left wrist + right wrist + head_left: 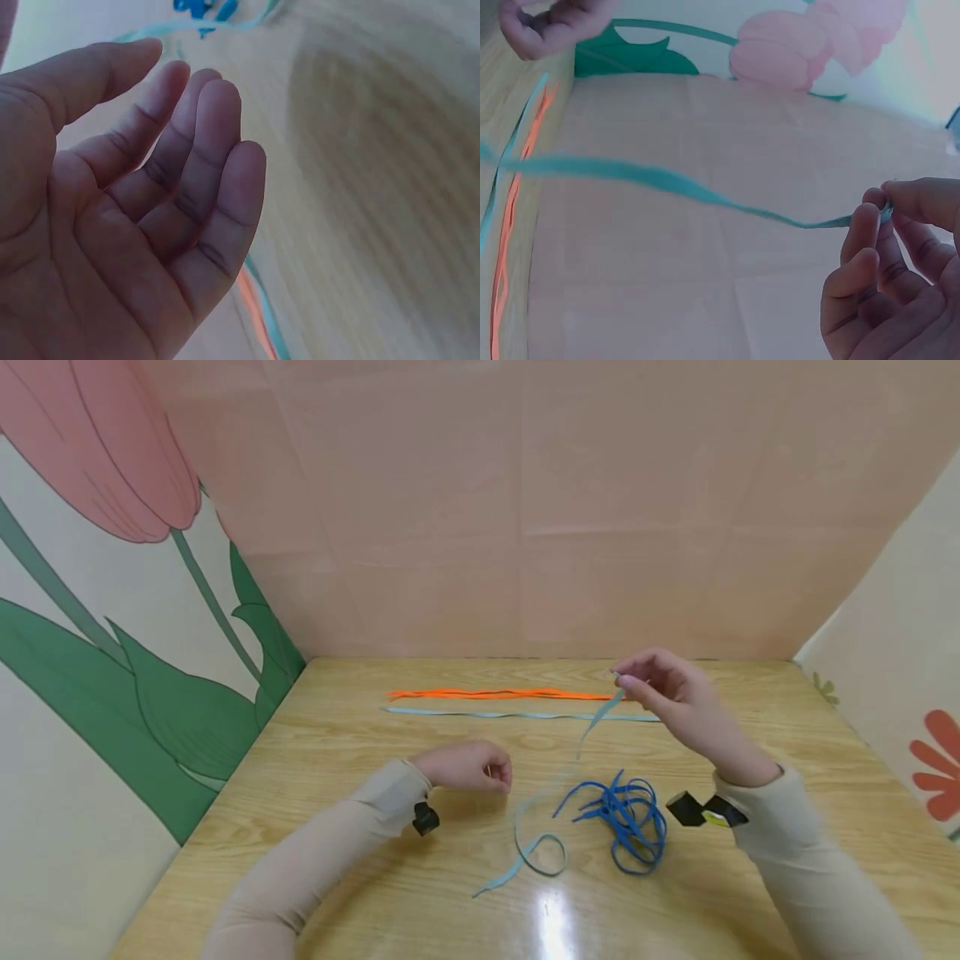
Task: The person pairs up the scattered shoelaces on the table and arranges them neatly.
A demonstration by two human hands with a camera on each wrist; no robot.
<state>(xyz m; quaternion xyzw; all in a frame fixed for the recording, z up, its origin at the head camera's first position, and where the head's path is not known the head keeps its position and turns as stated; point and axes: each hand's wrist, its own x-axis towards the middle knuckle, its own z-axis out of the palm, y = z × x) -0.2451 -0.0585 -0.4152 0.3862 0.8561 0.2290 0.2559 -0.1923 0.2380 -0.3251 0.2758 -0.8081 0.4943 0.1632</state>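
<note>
Between thumb and fingertips, my right hand [675,697] pinches one end of a light blue-green shoelace [603,712], raised above the table. This lace hangs down and ends in a loop with its other tip on the wood. My left hand [468,766] is left of the hanging lace, apart from it; the left wrist view shows its fingers [217,142] loosely bent with nothing held. A tangled blue shoelace bundle [626,818] lies right of the loop. Farther back, orange shoelaces [495,694] lie stretched sideways, with a second light blue-green lace [480,714] straight along their near side.
The wooden table [322,843] meets a plain pinkish backdrop [517,552] behind the orange laces. A tulip-patterned panel [135,693] stands at the left, and a flowered panel [900,693] at the right. Black wrist cameras [425,818] sit on both sleeves.
</note>
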